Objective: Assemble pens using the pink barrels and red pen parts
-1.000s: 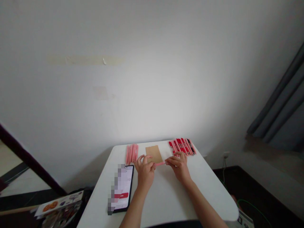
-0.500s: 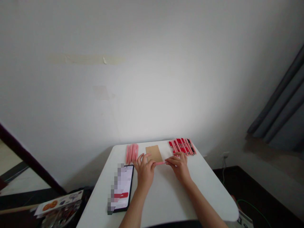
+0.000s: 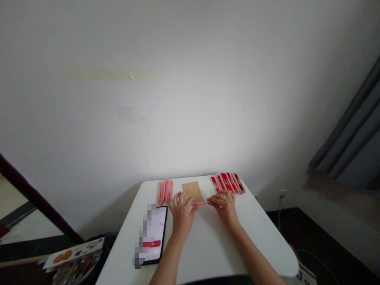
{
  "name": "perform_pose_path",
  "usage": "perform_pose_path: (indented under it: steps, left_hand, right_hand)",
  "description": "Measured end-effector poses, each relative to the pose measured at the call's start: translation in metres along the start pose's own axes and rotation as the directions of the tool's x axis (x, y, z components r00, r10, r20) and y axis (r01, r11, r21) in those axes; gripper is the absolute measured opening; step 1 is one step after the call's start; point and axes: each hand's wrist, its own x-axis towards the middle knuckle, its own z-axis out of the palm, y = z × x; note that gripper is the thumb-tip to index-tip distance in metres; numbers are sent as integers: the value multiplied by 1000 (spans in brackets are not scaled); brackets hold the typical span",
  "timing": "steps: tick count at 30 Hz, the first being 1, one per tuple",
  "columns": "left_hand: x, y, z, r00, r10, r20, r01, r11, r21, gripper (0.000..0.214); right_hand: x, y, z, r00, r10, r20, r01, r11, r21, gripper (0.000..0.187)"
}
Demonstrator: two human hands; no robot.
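A slim pink pen (image 3: 201, 203) lies sideways between my two hands. My left hand (image 3: 181, 215) has thumb and forefinger about its left end, while the other fingers are spread. My right hand (image 3: 226, 208) pinches the pen's right end, its fingers bent together. Just behind the pen lies a brown cardboard piece (image 3: 193, 190), partly covered by my left fingers. Beyond my left hand is a row of pink pen parts (image 3: 165, 191). Past my right hand lies a row of pink, red and black pens (image 3: 228, 183).
A phone (image 3: 152, 235) with a lit screen lies left of my left forearm on the white table (image 3: 208, 249). The wall (image 3: 190, 118) rises behind the table. A bag of items (image 3: 77, 261) stands low at the left, and a grey curtain (image 3: 353, 130) hangs at the right.
My left fingers have spread a little, with the thumb lower beside the pen. The pen tilts slightly more and shifts a bit right with my right hand.
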Motion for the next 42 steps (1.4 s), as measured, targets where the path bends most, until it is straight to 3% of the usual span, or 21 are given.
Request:
perform_pose_path:
  steps: [3,10,18,27,37,42]
  left_hand:
    - [0,0,-1,1000,-5,27,6,1000,-4,13]
    - [0,2,-1,999,-41,22,41,999,17,29]
    - [1,2,-2,999,-17,38,17,1000,-13,12]
    - [-1,0,3,999,-30,33,30,1000,5,35]
    - [1,0,0,999,4,48,-1,999,-54,11]
    - [1,3,0,999,-18,35,18,1000,-25,27]
  right_hand:
    - [0,0,0,1000,7,6,-7,1000,17,11]
    - [1,-1,-1,1000,19,16,-19,999,39,11]
    - [0,2,0,999,25,24,-25,999,34,12]
    - [-1,3,3,999,26,25,-27,997,70,10]
    - [0,2,2,999,44,31,-47,996,80,11]
    - [-1,3,3,998,45,35,-48,996,82,11]
